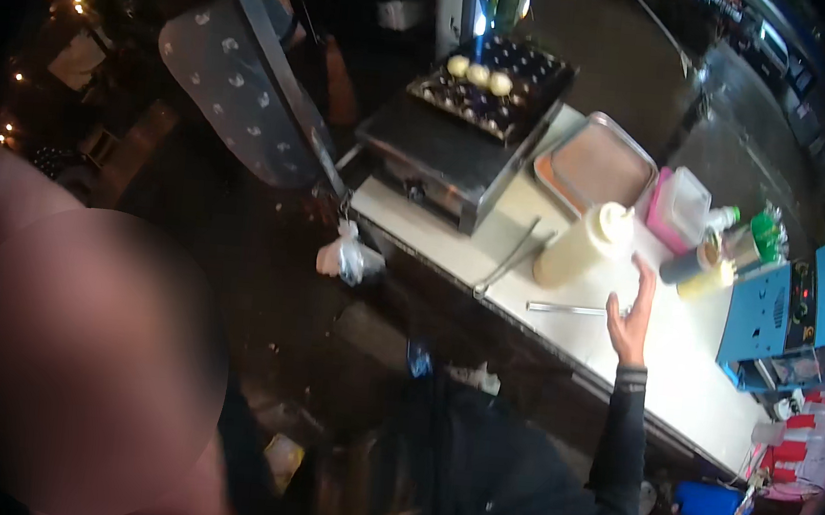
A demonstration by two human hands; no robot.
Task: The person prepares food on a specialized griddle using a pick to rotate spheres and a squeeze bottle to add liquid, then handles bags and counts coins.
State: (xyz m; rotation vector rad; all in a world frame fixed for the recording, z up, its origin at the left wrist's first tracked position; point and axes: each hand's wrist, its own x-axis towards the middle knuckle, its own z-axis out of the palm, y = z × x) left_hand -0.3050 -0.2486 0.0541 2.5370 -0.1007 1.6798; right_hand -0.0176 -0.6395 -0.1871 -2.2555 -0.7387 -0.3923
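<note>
My right hand (630,324) reaches over the white counter (684,355), its thumb and fingers apart and nothing visible between them. Just beyond its fingertips stands a large squeeze bottle (580,248) of pale cream liquid, leaning in this view. A thin silver rod (565,309) lies on the counter and runs up to the hand; its far end is hidden there, and I cannot tell whether they touch. Metal tongs (509,256) rest left of the bottle. My left hand is out of sight.
Behind the tongs is a griddle (441,157) with a dimpled pan (537,72) bearing three pale balls. A metal tray (605,162), a pink container (677,210), smaller bottles (707,280) and a blue machine (771,313) line the counter. A person (90,357) is close on the left.
</note>
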